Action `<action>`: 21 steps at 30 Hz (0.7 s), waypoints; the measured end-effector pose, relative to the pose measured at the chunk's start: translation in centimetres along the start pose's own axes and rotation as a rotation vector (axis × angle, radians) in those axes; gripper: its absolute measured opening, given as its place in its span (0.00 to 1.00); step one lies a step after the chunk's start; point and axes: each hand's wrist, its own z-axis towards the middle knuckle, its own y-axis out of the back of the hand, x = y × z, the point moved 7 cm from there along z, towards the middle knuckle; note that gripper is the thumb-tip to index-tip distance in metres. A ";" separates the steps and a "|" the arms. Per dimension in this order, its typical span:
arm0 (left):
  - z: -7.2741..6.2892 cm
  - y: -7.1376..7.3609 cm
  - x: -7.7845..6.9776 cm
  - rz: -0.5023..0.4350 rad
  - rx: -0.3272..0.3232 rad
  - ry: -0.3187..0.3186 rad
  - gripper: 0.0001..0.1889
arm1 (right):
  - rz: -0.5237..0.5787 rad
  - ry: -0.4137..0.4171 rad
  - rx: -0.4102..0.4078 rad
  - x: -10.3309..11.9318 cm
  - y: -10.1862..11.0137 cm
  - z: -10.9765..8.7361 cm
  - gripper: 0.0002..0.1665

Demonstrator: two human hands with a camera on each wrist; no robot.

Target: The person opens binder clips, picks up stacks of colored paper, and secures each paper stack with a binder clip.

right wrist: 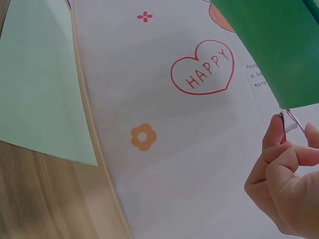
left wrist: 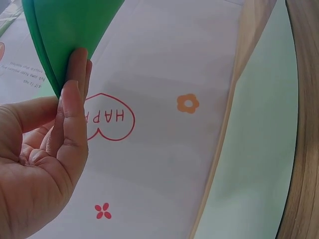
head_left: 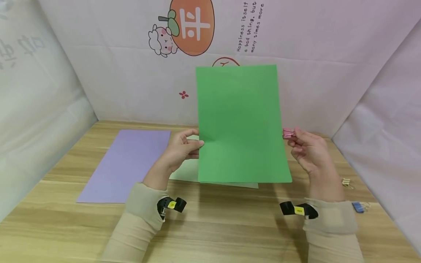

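the green paper point(head_left: 243, 124) is held up in front of the person, its broad face toward the head camera and its lower edge looking raised off the desk point(head_left: 230, 230). a doubled edge at the bottom suggests more than one layer. it should handle as light and fairly stiff, more like card than thin sheet, though the left wrist view shows it bowing a little; smooth layers could slide over one another, and a hard squeeze might crease them. the long side edges are the sensible place to take hold, with thumb on one face and fingers on the other.

the pink binder clip point(head_left: 288, 133) sits at the right edge of the paper, about midway down. it is small and likely springy, best pressed by its wire handles. whether its mouth has bitten over the edge, i cannot tell.

the left grip point(head_left: 179, 149) pinches the paper's left edge, thumb on the near face and fingers behind, closed down to the thickness of the layers. the right grip point(head_left: 310, 149) pinches the clip's wire handles between thumb and finger, with the other fingers curled in.

under and behind the paper, a pale green sheet point(head_left: 184, 171) lies on the desk. a purple sheet point(head_left: 131, 160) lies to the left, beyond the left forearm. near the right side of the desk are a yellow binder clip point(head_left: 346, 181) and a blue binder clip point(head_left: 358, 207). a white printed cloth point(head_left: 131, 84) hangs behind it all.
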 end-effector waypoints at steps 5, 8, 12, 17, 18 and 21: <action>0.1 0.1 0.2 0.005 -0.006 0.013 0.24 | 0.001 -0.018 0.010 -0.2 0.0 0.0 0.12; 0.1 0.1 0.3 0.009 -0.005 0.019 0.25 | 0.002 -0.029 0.011 -0.3 0.0 0.0 0.11; 0.1 0.0 0.3 0.006 -0.003 0.020 0.24 | 0.002 -0.031 0.019 -0.3 -0.2 0.0 0.11; 0.2 -0.3 0.3 0.010 0.011 0.014 0.18 | -0.008 -0.028 0.021 -0.3 -0.4 0.0 0.12; 0.3 -0.4 0.3 0.010 0.016 0.014 0.17 | -0.015 -0.028 0.019 -0.4 -0.4 0.0 0.12; 0.3 -0.6 0.3 0.012 0.025 0.014 0.15 | -0.038 -0.028 0.012 -0.4 -0.5 0.0 0.12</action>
